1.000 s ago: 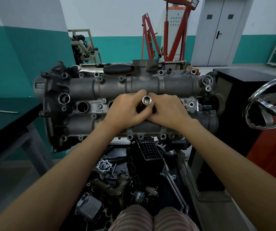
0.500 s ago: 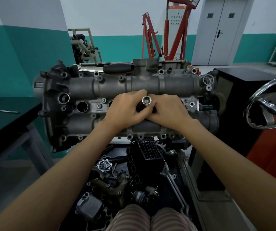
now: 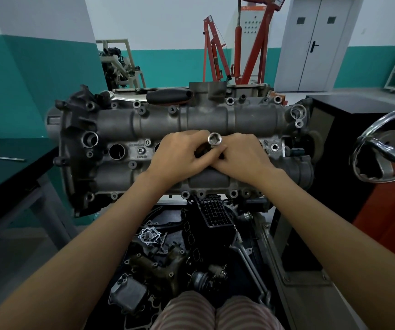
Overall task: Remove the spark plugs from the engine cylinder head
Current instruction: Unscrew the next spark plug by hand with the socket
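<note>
The grey cylinder head [image 3: 215, 120] lies across the stand in front of me. A shiny spark plug socket [image 3: 214, 139] stands up out of a plug well at the head's middle, its open end facing me. My left hand [image 3: 179, 158] and my right hand [image 3: 241, 156] meet around the socket, and the fingers of both hold its shaft just below the top. Two empty plug wells [image 3: 116, 151] show to the left of my hands. The spark plug itself is hidden.
A black-handled ratchet [image 3: 167, 96] lies on the far edge of the head. Loose engine parts [image 3: 167, 258] fill the tray below. A dark bench [image 3: 13, 167] stands left; a chrome handwheel [image 3: 382, 148] and black cabinet [image 3: 334, 139] stand right. A red engine hoist [image 3: 239, 48] is behind.
</note>
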Demonstrator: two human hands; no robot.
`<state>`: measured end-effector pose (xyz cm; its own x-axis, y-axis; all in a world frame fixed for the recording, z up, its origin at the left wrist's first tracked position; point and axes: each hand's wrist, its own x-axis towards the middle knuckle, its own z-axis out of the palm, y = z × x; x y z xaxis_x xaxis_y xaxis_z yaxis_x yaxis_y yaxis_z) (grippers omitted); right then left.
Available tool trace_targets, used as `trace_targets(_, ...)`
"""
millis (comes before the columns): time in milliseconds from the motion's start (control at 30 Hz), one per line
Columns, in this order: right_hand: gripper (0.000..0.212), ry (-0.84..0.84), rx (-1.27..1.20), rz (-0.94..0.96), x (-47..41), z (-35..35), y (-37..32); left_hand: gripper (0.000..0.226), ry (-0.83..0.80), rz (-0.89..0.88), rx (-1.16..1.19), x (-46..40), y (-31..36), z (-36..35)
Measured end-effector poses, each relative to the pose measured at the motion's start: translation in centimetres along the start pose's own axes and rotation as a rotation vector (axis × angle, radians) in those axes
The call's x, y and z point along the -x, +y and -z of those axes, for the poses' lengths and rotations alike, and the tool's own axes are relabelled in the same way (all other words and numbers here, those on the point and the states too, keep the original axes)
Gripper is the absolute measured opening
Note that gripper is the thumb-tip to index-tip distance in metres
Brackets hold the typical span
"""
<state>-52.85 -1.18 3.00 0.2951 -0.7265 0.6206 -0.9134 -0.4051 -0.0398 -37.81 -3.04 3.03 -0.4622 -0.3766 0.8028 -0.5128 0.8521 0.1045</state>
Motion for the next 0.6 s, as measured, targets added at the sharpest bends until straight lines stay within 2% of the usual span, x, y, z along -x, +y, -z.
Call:
trace_targets(100, 0.029, -0.017, 0.031, 0.020, -0.03, -0.13, -0.01, 0.035, -0.003, -0.003, -0.016, 0.07, 0.02, 0.00)
trace_targets(233, 0.038, -0.005, 0.054, 0.021, -0.17, -0.26, 0.07, 0.035, 0.007, -0.012, -0.062, 0.17, 0.04, -0.17)
trace_targets(600, 0.029, -0.014, 0.028, 0.017, 0.04, -0.04, -0.01, 0.031, 0.006, -0.006, -0.026, 0.14, 0.02, -0.07)
